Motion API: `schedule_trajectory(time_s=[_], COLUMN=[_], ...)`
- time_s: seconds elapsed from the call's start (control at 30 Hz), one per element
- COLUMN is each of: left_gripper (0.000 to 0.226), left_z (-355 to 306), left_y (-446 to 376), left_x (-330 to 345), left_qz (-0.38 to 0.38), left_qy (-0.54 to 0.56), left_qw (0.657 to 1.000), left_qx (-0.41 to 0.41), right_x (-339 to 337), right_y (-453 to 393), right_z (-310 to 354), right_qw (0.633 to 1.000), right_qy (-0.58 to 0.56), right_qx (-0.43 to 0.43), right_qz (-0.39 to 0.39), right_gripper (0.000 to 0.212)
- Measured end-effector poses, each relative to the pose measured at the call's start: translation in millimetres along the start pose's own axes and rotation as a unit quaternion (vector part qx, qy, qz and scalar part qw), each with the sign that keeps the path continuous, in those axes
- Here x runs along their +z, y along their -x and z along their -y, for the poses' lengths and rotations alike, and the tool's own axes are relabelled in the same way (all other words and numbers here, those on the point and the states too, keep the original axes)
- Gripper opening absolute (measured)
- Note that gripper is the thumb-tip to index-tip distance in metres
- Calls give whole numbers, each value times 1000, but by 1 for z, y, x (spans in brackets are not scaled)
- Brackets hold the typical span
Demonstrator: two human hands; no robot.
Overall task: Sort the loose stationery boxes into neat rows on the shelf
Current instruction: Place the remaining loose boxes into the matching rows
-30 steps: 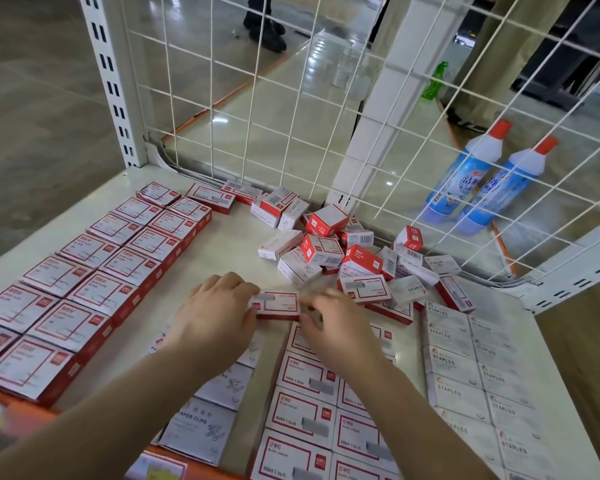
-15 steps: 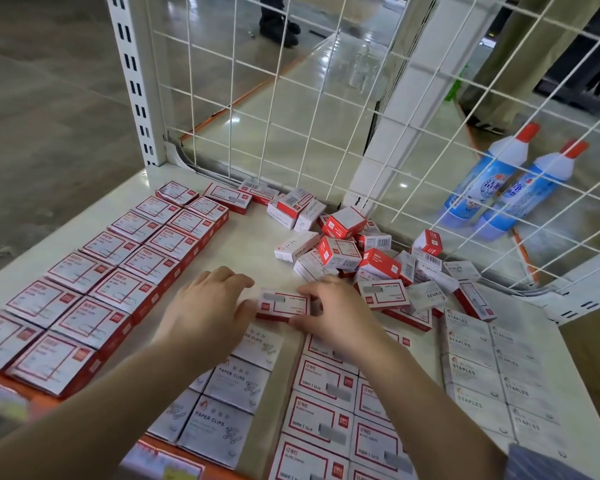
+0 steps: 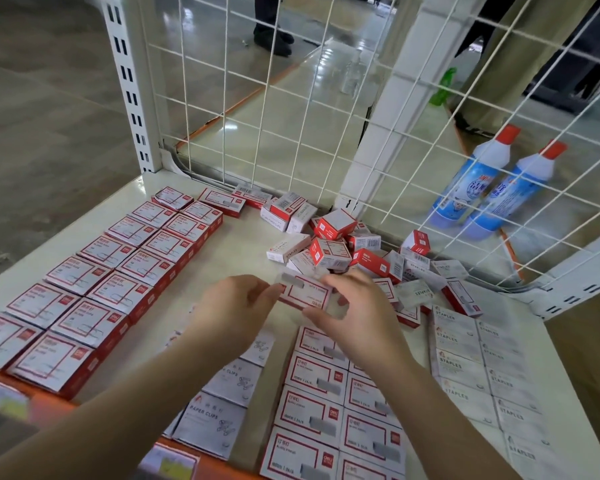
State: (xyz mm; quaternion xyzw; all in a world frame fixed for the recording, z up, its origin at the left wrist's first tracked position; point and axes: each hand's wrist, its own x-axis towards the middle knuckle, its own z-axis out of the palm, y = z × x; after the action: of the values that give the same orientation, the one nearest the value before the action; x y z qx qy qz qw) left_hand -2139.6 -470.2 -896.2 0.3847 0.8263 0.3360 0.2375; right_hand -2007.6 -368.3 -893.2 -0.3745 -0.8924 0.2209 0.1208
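Note:
Both hands hold one small red-and-white staple box (image 3: pixel 305 293) just above the cream shelf (image 3: pixel 236 247). My left hand (image 3: pixel 236 306) pinches its left end, and my right hand (image 3: pixel 357 306) grips its right end and near edge. A loose pile of red and white boxes (image 3: pixel 347 247) lies behind it against the wire mesh. Under my right wrist, red-framed staple boxes (image 3: pixel 329 407) form two neat columns. Grey paper clip boxes (image 3: pixel 219 410) sit in a row below my left forearm.
Two rows of larger red boxes (image 3: pixel 94 282) fill the left side of the shelf. White staples boxes (image 3: pixel 478 372) line the right side. White wire mesh (image 3: pixel 291 109) closes the back. Two blue bottles (image 3: pixel 489 188) stand behind the mesh; a person's shoes (image 3: pixel 272 38) are on the floor beyond.
The box has been lifted slightly and turned between both hands. The view has shifted a little to the left, so the shelf contents sit further right.

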Motion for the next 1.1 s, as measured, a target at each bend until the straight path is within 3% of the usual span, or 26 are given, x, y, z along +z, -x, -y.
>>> schedule_trajectory(time_s=[0.27,0.43,0.73,0.87,1.0,1.1], left_gripper=[18,16,14,11,35,38], left_z=[-18,-23,-26,-24,-23,-21], left_y=[2,5,8,9,13,19], left_x=[13,15,23,26,32,37], left_qz=[30,72,130,114,111,111], left_qy=[112,80,18,54,107,99], left_qw=[992,994,991,992,987,988], left_qx=[-52,-27,4,-10,-37,-32], right_x=[-5,-22,-31,-29,-28,-28], right_y=[27,32,28,30,28,25], right_z=[-14,-28,-19,-18,-18,-17], right_qw=[999,997,990,984,984,982], right_qy=[-41,-72,-91,-146,-168,-180], right_qx=[17,17,17,48,43,48], right_qz=[-6,3,102,89,29,-25], right_gripper=[44,31,30,31,38,38])
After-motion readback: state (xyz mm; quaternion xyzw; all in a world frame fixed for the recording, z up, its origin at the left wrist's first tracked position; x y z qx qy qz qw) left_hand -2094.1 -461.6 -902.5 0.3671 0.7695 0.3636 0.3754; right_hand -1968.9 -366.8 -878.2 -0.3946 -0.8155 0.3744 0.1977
